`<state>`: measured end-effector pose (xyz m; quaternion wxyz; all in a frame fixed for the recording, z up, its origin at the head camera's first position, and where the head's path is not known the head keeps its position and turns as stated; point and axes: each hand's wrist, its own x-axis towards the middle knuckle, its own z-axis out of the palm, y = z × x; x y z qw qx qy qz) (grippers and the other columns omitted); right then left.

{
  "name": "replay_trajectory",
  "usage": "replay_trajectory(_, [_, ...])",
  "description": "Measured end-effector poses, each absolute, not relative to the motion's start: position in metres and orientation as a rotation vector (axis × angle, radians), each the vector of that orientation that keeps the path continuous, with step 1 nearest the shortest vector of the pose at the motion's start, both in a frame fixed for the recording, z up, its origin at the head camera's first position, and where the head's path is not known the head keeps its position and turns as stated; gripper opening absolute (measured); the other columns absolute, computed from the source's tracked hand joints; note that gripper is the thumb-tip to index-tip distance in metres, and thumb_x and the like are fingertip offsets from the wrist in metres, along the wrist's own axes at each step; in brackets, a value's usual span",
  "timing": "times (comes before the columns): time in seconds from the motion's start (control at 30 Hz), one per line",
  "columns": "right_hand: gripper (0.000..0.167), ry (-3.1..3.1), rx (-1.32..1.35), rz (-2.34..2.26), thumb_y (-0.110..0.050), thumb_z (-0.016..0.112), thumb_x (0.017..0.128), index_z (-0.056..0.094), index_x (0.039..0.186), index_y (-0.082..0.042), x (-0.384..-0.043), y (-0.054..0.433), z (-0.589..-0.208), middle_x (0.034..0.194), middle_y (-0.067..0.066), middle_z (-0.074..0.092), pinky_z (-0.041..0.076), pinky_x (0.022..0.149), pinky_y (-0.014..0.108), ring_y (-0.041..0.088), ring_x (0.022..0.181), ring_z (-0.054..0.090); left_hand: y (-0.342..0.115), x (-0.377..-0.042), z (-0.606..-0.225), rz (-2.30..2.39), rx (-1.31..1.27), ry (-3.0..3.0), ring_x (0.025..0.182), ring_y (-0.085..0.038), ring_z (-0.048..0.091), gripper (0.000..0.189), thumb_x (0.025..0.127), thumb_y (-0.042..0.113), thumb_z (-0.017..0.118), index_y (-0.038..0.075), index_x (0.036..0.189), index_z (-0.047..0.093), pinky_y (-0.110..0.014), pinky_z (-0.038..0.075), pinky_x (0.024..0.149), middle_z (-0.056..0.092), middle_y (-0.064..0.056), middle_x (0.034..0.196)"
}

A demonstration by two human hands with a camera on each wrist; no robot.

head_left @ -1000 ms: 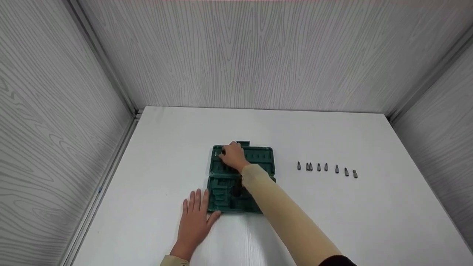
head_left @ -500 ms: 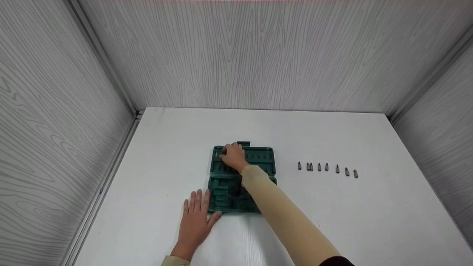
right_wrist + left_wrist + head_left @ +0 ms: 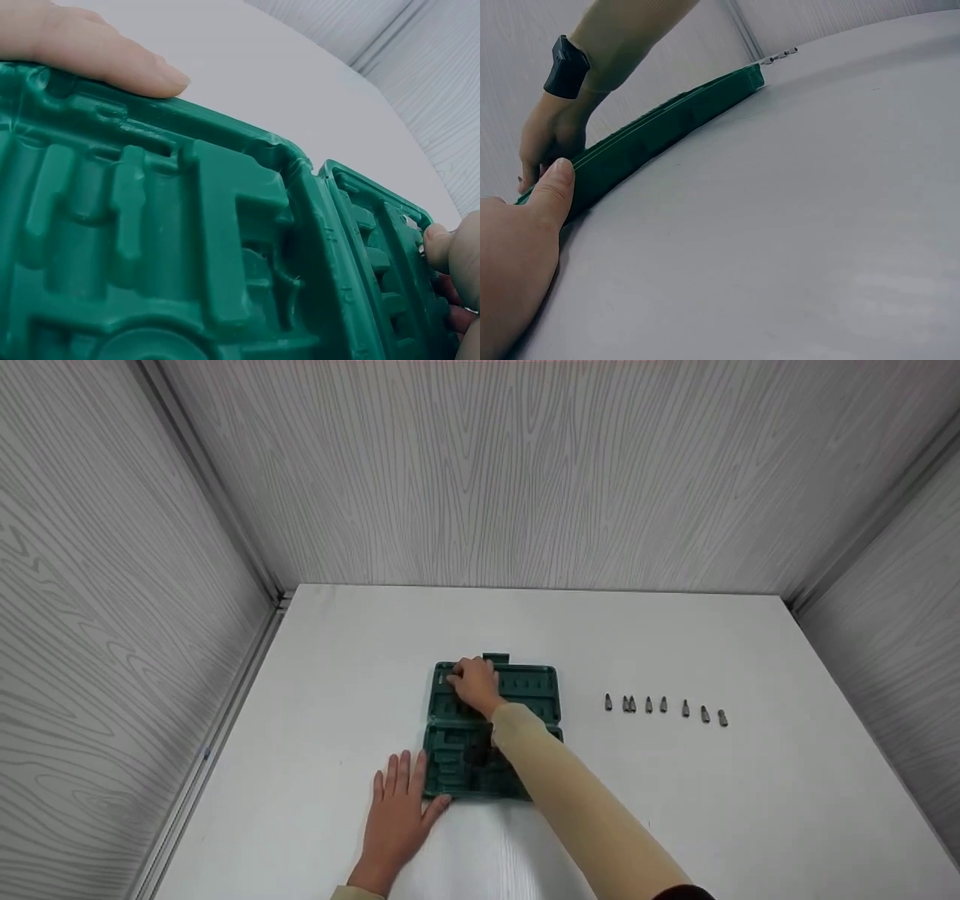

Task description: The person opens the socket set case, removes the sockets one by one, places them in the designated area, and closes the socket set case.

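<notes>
A green plastic bit case (image 3: 450,787) lies unfolded on the white table, its moulded compartments facing up. My left hand (image 3: 395,819) lies flat with fingers spread at the case's near left corner; in the left wrist view its thumb (image 3: 555,187) rests against the case wall. Over the upper left part of the far half, my right hand (image 3: 475,684) has its fingers bent down and pinches a small dark bit (image 3: 520,179), mostly hidden by the fingers. Its thumb (image 3: 439,246) touches the far half's edge in the right wrist view. Beside it, something small and pale (image 3: 441,678) shows in a slot.
Several grey screwdriver bits (image 3: 649,705) lie in a loose row on the table (image 3: 750,802), right of the case. A latch tab (image 3: 496,658) sticks out from the case's far edge. Grey wood-grain panels (image 3: 480,472) stand behind and at both sides.
Both hands stay almost in place, with the right hand's fingers still at the same spot of the case. The whole head view has shifted slightly downward in the frame.
</notes>
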<state>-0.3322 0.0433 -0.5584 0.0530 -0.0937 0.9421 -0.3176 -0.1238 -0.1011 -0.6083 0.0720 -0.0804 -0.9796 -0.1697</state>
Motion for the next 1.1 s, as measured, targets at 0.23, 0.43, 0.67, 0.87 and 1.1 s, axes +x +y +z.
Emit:
replay_trajectory(0.23, [0.023,2.807,-0.242,-1.092,-0.028,0.056,0.095,0.063,0.107,-0.010,-0.332,0.047,-0.561,0.106,0.003,0.058,0.032,0.097,0.045,0.023,0.104,0.047,-0.101,-0.122,-0.608,-0.538,-0.246,-2.952,0.139,-0.033,0.014,0.080,0.091,0.065,0.033,0.011,0.149,0.023,-0.052,0.011,0.109,0.023,-0.018,0.150])
replay_trajectory(0.43, [0.024,2.729,-0.261,-1.224,-0.029,0.055,0.095,0.061,0.109,-0.009,-0.332,0.052,-0.557,0.103,0.003,0.058,0.040,0.090,0.038,0.019,0.095,0.050,-0.101,-0.123,-0.610,-0.520,-0.251,-2.950,0.139,-0.033,0.014,0.080,0.091,0.065,0.031,0.011,0.149,0.023,-0.052,0.011,0.109,0.023,-0.018,0.150])
replay_trajectory(0.67, [0.018,2.758,-0.496,-1.212,-0.022,0.058,0.093,0.061,0.101,-0.006,-0.325,0.065,-0.552,0.095,0.004,0.057,0.042,0.084,0.034,0.018,0.088,0.048,-0.102,-0.123,-0.609,-0.526,-0.242,-2.953,0.139,-0.033,0.012,0.080,0.091,0.065,0.032,0.011,0.149,0.021,-0.051,0.009,0.109,0.021,-0.018,0.151])
replay_trajectory(0.87, [0.021,2.750,-0.577,-1.193,-0.025,0.060,0.092,0.062,0.102,-0.006,-0.317,0.084,-0.546,0.095,0.005,0.059,0.029,0.104,0.039,0.019,0.089,0.054,-0.103,-0.124,-0.611,-0.520,-0.245,-2.946,0.139,-0.032,0.012,0.080,0.091,0.065,0.032,0.011,0.149,0.020,-0.051,0.008,0.109,0.021,-0.018,0.151])
replay_trajectory(1.1, [0.026,2.660,-0.484,-1.295,-0.026,0.060,0.092,0.061,0.107,-0.005,-0.305,0.111,-0.541,0.100,0.007,0.059,0.046,0.078,0.034,0.016,0.086,0.054,-0.101,-0.125,-0.612,-0.544,-0.246,-2.936,0.139,-0.033,0.013,0.081,0.090,0.066,0.031,0.012,0.149,0.021,-0.051,0.009,0.109,0.021,-0.018,0.150])
